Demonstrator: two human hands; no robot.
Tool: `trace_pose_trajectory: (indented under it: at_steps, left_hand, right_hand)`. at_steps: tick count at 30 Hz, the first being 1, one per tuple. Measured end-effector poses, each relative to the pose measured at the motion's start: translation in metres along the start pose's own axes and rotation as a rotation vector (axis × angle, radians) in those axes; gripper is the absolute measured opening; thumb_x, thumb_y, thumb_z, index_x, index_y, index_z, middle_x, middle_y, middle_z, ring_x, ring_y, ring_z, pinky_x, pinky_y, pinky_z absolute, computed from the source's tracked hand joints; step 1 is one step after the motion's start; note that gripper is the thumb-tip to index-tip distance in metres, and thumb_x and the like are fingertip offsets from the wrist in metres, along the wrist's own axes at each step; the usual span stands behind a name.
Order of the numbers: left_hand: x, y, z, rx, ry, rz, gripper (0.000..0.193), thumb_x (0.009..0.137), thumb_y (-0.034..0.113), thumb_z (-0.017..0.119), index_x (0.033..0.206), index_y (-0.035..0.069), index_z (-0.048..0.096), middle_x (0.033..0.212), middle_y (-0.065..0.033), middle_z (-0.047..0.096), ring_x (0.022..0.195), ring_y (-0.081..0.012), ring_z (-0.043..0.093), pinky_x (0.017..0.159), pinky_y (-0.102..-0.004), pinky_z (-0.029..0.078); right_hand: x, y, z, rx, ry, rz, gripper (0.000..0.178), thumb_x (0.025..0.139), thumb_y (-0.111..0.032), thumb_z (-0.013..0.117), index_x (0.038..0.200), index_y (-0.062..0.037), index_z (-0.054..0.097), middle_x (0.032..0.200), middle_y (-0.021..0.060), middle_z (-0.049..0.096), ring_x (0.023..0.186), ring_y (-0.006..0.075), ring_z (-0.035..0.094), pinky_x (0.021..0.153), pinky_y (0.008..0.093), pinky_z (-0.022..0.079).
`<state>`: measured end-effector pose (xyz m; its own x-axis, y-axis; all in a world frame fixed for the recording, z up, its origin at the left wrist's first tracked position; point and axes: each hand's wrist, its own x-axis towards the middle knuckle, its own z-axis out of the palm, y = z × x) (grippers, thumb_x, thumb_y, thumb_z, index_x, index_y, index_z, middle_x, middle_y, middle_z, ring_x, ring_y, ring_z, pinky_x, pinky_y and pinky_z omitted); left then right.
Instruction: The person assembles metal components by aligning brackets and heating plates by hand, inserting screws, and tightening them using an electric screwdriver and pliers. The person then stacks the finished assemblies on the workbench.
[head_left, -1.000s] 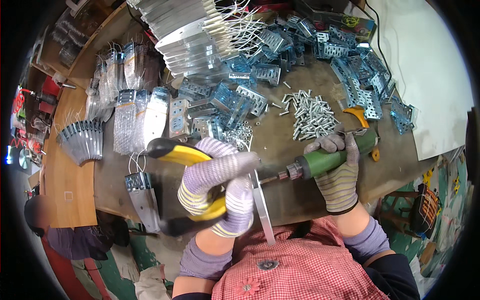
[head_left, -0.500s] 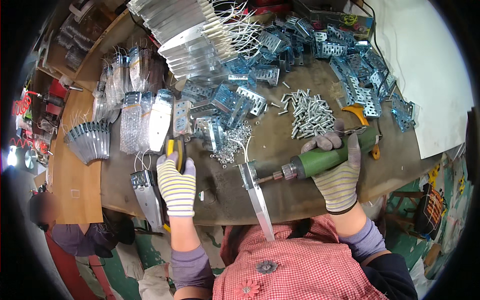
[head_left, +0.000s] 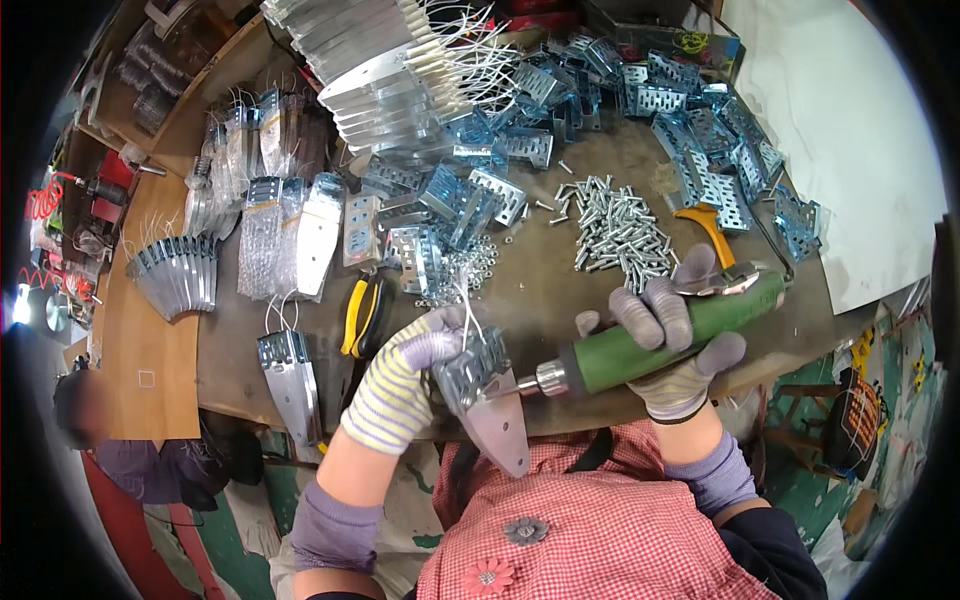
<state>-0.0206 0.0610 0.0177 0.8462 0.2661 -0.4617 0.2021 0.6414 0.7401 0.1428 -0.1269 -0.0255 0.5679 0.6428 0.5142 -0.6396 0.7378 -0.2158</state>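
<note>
My left hand (head_left: 405, 375), in a striped glove, is closed on a shiny metal bracket (head_left: 472, 372) with a silver flat plate (head_left: 502, 440) hanging from it and white wires rising above. In my right hand (head_left: 665, 335), also gloved, is a green power screwdriver (head_left: 690, 328). Its tip points left and meets the bracket's right side. An orange-handled tool (head_left: 708, 232) with metal jaws lies against the driver's far side; I cannot tell whether my fingers hold it. Yellow-and-black pliers (head_left: 362, 315) lie left of my left hand, near another bracketed plate assembly (head_left: 290, 375).
A heap of screws (head_left: 622, 235) sits beyond the driver, and a pile of nuts (head_left: 475, 265) beyond my left hand. Blue-filmed brackets (head_left: 465, 205) and stacked silver plates (head_left: 375, 100) crowd the back. Bubble-wrapped pieces (head_left: 262, 240) stand left. Another person (head_left: 150, 480) is at lower left.
My left hand has let go of the pliers, moved right and taken hold of the bracket. The plate has turned its broad face into view. The driver has shifted slightly right and nearer.
</note>
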Motion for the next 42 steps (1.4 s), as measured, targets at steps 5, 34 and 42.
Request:
trace_pose_trajectory:
  at_steps: [5, 34, 42]
  left_hand:
    - [-0.048, 0.002, 0.048, -0.001, 0.136, 0.266, 0.067, 0.072, 0.012, 0.059, 0.135, -0.004, 0.044, 0.11, -0.0164, 0.064, 0.1, -0.0282, 0.066, 0.087, -0.0401, 0.056]
    - [-0.032, -0.07, 0.026, 0.943, 0.143, 0.577, 0.076, 0.073, -0.003, 0.065, 0.145, 0.007, 0.043, 0.093, -0.0021, 0.067, 0.077, -0.0064, 0.059, 0.072, -0.022, 0.049]
    - [-0.03, -0.071, 0.024, 0.986, 0.151, 0.608, 0.077, 0.072, -0.002, 0.067, 0.145, 0.006, 0.042, 0.099, -0.0039, 0.067, 0.079, -0.0078, 0.06, 0.075, -0.0228, 0.049]
  right_hand:
    - [-0.002, -0.016, -0.003, 0.082, 0.24, -0.027, 0.061, 0.084, -0.043, 0.073, 0.138, -0.0269, 0.049, 0.075, -0.0094, 0.039, 0.079, 0.0082, 0.044, 0.098, 0.045, 0.038]
    - [-0.008, -0.019, -0.01, 0.136, 0.542, -0.126, 0.026, 0.088, -0.028, 0.066, 0.11, -0.0153, 0.063, 0.071, -0.0056, 0.046, 0.077, 0.0126, 0.049, 0.093, 0.0387, 0.044]
    - [-0.006, -0.018, -0.009, 0.16, 0.579, -0.138, 0.026, 0.087, -0.026, 0.066, 0.111, -0.0145, 0.063, 0.069, -0.0062, 0.041, 0.074, 0.0105, 0.045, 0.092, 0.0376, 0.043]
